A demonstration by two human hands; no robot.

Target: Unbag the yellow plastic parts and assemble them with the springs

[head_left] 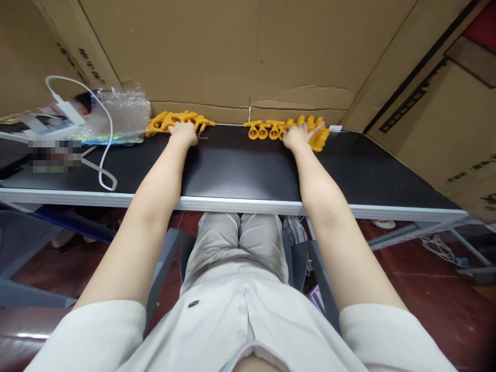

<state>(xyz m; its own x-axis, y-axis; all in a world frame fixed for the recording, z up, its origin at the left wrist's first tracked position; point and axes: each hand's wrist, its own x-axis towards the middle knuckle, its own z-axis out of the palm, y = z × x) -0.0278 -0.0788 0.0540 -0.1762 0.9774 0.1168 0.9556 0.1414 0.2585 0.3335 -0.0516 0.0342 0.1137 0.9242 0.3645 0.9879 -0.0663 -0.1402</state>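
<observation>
At the back of the black table, my left hand (184, 133) reaches over a heap of yellow plastic T-handled pieces (160, 123). Thin metal spirals stick out beside that hand, and its fingertips are hidden, so its grip does not show. Farther right, my right hand (297, 137) rests at a row of yellow plastic pieces with round cup-like ends (253, 132). Its fingers are spread, one of them pointing out to the right over more yellow pieces (321, 140). What lies under the palm is hidden.
Clear plastic wrap (122, 108), a white charger with a cable (72, 111) and flat colourful packets (127, 139) lie at the left. Cardboard walls (248, 51) close off the back and right. A small white tag (335, 128) sits near the back edge. The table's metal edge (240, 205) runs in front.
</observation>
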